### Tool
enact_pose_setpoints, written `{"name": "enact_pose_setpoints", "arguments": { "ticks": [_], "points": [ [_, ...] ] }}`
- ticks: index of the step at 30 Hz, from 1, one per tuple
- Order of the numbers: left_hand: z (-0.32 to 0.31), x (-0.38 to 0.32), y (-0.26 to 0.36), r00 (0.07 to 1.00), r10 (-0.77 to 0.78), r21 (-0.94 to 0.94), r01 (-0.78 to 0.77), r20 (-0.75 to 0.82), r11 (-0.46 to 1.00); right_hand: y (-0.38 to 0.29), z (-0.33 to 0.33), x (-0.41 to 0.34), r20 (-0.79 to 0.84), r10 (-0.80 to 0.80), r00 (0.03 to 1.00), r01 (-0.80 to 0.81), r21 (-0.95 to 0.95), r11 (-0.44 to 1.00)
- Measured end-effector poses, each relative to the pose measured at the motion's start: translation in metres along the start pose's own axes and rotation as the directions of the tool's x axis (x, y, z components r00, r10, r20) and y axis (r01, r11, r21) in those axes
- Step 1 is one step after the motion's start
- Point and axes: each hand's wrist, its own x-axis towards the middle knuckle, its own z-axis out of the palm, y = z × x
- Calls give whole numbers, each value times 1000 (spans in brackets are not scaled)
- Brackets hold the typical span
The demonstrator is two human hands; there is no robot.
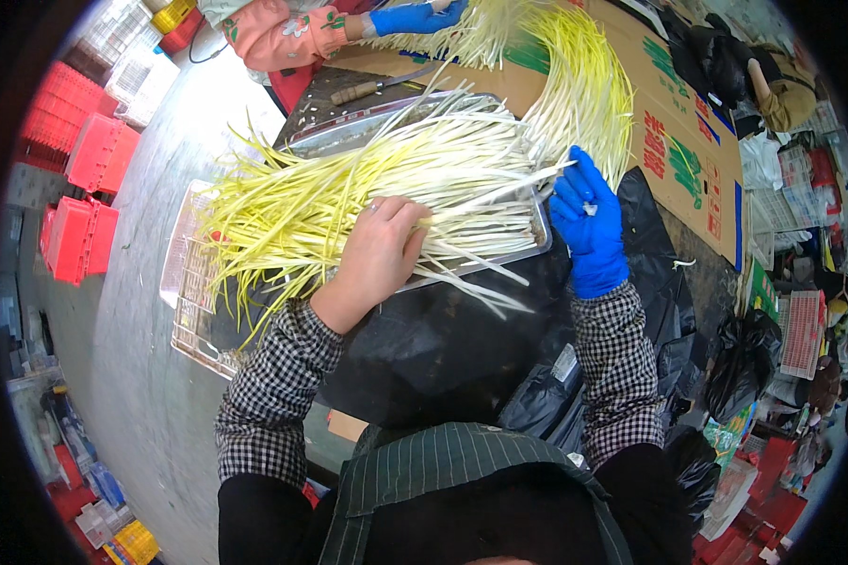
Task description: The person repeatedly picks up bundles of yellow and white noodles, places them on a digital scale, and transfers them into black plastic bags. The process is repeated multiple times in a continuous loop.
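Note:
A thick heap of pale yellow-and-white garlic chives [396, 169] lies across a metal tray [543, 236], its yellow tips hanging over the left end. My bare left hand [385, 244] is closed on some of the stalks near the tray's front edge. At the tray's right end, my right hand [586, 212] wears a blue glove and pinches the white ends of a few stalks between its fingers; a small white scrap sticks to the glove. A second curved bundle of yellow chives [590, 92] lies behind that hand, on cardboard.
A knife with a wooden handle [357, 92] lies behind the tray. Across the table a person's blue-gloved hand [420, 17] touches more chives. Printed cardboard [678, 141] covers the right side. A wire basket [198, 311] stands left, and black plastic [431, 353] drapes the front.

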Motion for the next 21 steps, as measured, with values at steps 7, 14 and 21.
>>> {"name": "enact_pose_setpoints", "arguments": {
  "ticks": [7, 14, 21],
  "points": [
    [7, 0, -3, 998, -61, 57, 61, -13, 996, -27, 9, 0, 218, -254, 942, 181, 307, 934],
    [9, 1, -2, 990, -132, -3, 132, -49, 991, 19, 46, -30, -52, 49, 997, -64, -953, 296],
    [7, 3, -2, 990, -137, -14, 136, -44, 991, 67, 37, -16, 246, 114, 963, 269, -818, -509]
  ]
}}
